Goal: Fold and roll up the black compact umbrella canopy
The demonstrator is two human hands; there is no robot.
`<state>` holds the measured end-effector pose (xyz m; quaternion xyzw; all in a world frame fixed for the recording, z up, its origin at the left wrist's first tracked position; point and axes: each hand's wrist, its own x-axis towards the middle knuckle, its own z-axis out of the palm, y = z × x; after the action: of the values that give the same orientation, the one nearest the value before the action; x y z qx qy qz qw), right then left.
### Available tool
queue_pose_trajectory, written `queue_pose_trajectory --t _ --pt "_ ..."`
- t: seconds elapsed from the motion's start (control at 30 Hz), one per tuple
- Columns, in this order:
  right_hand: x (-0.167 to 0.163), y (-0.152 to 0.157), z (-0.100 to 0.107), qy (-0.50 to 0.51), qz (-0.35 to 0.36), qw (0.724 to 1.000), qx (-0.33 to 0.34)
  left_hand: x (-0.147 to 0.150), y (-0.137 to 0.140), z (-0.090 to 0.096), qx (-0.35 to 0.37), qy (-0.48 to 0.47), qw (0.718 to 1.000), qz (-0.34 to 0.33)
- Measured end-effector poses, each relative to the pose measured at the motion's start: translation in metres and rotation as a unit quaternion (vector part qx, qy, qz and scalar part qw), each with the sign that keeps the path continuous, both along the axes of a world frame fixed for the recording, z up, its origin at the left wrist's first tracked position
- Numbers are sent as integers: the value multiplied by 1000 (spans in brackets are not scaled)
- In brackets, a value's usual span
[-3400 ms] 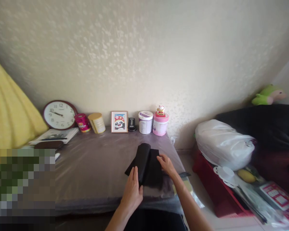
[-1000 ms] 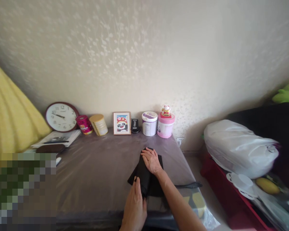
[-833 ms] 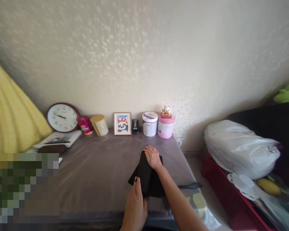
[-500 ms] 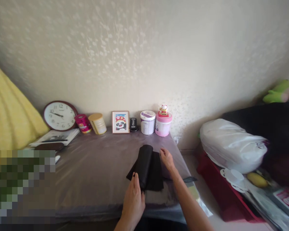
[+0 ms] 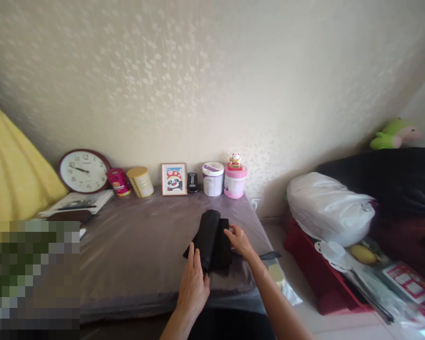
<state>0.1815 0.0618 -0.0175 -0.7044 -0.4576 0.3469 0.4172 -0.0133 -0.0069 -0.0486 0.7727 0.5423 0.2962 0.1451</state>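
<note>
– black cloth (image 5: 208, 236)?
– on table (image 5: 138, 255), between left hand (image 5: 191, 283) and right hand (image 5: 239, 240).
– fingers?
– left, along one side; right, at opposite edge; clamped or not, cannot tell.
– technique?
– steady with left, smooth with right.

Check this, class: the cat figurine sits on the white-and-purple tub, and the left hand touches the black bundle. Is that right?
Not quite: the head view shows the cat figurine on the pink tub. The left hand does touch the black bundle.
</note>
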Motion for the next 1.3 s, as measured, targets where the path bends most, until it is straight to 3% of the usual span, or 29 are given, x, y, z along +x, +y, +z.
queue_pose_trajectory --t 0.63,1.03,1.3 --pt "-41 12 18 79 30 996 -2 1 4 -4 -31 25 999 7" --pt "-58 13 4 91 -1 995 43 2 4 -4 -31 29 999 10" --pt "-45 17 -4 75 -21 994 82 5 2 -4 -28 66 997 17"
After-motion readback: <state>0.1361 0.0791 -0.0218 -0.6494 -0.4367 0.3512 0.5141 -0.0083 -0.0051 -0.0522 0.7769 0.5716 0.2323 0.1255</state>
